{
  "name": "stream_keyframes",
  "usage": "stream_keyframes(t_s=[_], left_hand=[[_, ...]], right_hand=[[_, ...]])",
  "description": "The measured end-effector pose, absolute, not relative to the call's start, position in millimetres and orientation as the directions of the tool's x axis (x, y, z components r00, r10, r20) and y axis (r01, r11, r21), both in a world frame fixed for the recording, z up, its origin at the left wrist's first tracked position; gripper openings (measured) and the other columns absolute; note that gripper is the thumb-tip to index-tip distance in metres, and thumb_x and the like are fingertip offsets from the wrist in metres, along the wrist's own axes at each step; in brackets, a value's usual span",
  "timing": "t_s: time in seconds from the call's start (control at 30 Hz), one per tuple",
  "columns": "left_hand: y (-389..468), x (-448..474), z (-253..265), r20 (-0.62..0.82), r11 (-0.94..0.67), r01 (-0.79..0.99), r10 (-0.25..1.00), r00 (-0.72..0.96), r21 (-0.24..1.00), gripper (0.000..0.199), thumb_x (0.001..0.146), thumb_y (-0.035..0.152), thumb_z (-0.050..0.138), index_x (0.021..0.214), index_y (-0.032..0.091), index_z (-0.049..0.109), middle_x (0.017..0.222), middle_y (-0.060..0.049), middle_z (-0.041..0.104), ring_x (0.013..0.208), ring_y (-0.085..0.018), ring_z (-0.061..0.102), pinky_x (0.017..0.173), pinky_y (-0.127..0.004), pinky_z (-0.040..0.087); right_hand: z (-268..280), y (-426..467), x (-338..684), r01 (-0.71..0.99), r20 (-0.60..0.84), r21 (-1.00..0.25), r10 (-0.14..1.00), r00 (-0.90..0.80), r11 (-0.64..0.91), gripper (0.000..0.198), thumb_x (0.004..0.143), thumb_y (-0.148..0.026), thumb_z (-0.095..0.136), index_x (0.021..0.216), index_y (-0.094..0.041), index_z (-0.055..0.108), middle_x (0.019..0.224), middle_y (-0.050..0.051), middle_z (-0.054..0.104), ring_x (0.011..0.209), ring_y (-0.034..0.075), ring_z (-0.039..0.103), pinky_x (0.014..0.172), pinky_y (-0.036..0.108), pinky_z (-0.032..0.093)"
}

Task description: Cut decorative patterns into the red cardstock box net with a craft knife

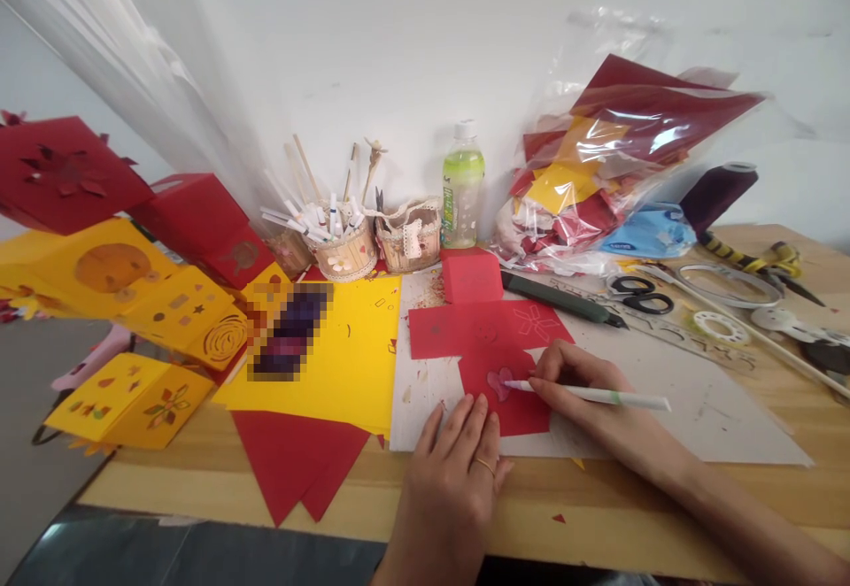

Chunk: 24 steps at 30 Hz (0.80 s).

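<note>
A red paper cutout (478,373), shaped like an unfolded box, lies on a grey board (670,400). It bears a drawn smiley face and a petal outline on its cross strip. My left hand (455,480) rests flat on its lower left edge, fingers stretched out, a ring on one finger. In my right hand (584,400) is a white marker (607,396) with a green band. Its tip touches a pinkish shape (500,384) on the lower panel.
Yellow sheets (359,347) and red paper (298,453) lie left, beside cut-out paper boxes (159,320). Marker pots (342,241), a bottle (463,183) and a bag of scraps (577,188) line the wall. A utility knife (564,298), scissors (641,294) and tape (721,327) sit right.
</note>
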<state>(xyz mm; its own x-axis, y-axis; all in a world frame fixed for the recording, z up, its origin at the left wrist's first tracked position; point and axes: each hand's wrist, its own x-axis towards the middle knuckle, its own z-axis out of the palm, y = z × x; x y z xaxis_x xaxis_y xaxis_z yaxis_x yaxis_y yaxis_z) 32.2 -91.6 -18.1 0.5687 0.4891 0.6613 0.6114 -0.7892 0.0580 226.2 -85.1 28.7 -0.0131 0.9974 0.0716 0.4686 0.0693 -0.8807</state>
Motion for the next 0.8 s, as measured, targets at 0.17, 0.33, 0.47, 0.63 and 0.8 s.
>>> stream_keyframes(t_s=[0.17, 0.33, 0.47, 0.63, 0.8], left_hand=[[-91.6, 32.5, -17.3, 0.660, -0.786, 0.616, 0.492, 0.568, 0.056, 0.029, 0.095, 0.022, 0.038, 0.105, 0.008, 0.062, 0.111, -0.010, 0.065, 0.102, -0.022, 0.061, 0.082, -0.038, 0.054], [-91.4, 32.2, -16.8, 0.661, -0.785, 0.617, 0.489, 0.569, 0.050, 0.030, 0.096, 0.021, 0.037, 0.105, 0.008, 0.062, 0.111, -0.010, 0.065, 0.102, -0.022, 0.062, 0.081, -0.038, 0.054], [-91.6, 32.4, -18.1, 0.663, -0.790, 0.611, 0.487, 0.568, 0.058, 0.027, 0.093, 0.021, 0.042, 0.106, 0.007, 0.062, 0.111, -0.011, 0.065, 0.103, -0.022, 0.061, 0.083, -0.038, 0.053], [-92.0, 32.9, -19.5, 0.668, -0.787, 0.613, 0.495, 0.556, 0.073, 0.026, 0.093, 0.021, 0.043, 0.106, 0.007, 0.062, 0.111, -0.011, 0.065, 0.103, -0.022, 0.061, 0.083, -0.038, 0.054], [-92.1, 31.7, -20.0, 0.660, -0.788, 0.611, 0.499, 0.562, 0.075, 0.026, 0.092, 0.021, 0.045, 0.107, 0.008, 0.061, 0.112, -0.011, 0.064, 0.105, -0.021, 0.060, 0.086, -0.038, 0.053]], right_hand=[[28.2, -86.2, 226.4, 0.466, 0.045, -0.883, 0.998, -0.045, 0.061, 0.025, 0.083, -0.033, 0.052, 0.063, -0.022, 0.041, 0.063, -0.002, 0.047, 0.061, 0.014, 0.042, 0.056, 0.027, 0.034], [27.2, -86.8, 226.7, 0.465, 0.044, -0.884, 0.998, -0.039, 0.057, 0.025, 0.081, -0.033, 0.053, 0.062, -0.021, 0.041, 0.062, -0.003, 0.046, 0.060, 0.014, 0.042, 0.056, 0.026, 0.034], [28.0, -85.3, 226.1, 0.458, 0.044, -0.887, 0.998, -0.033, 0.054, 0.026, 0.081, -0.034, 0.053, 0.062, -0.022, 0.042, 0.062, -0.003, 0.047, 0.060, 0.014, 0.043, 0.056, 0.027, 0.035], [30.2, -83.7, 226.5, 0.446, 0.051, -0.895, 0.997, 0.056, 0.021, 0.024, 0.081, -0.032, 0.052, 0.062, -0.022, 0.042, 0.062, -0.003, 0.047, 0.060, 0.014, 0.044, 0.056, 0.027, 0.035], [32.3, -84.5, 228.0, 0.412, 0.040, -0.911, 0.996, 0.079, 0.004, 0.026, 0.079, -0.030, 0.053, 0.058, -0.022, 0.039, 0.059, -0.003, 0.044, 0.058, 0.014, 0.042, 0.054, 0.026, 0.034]])
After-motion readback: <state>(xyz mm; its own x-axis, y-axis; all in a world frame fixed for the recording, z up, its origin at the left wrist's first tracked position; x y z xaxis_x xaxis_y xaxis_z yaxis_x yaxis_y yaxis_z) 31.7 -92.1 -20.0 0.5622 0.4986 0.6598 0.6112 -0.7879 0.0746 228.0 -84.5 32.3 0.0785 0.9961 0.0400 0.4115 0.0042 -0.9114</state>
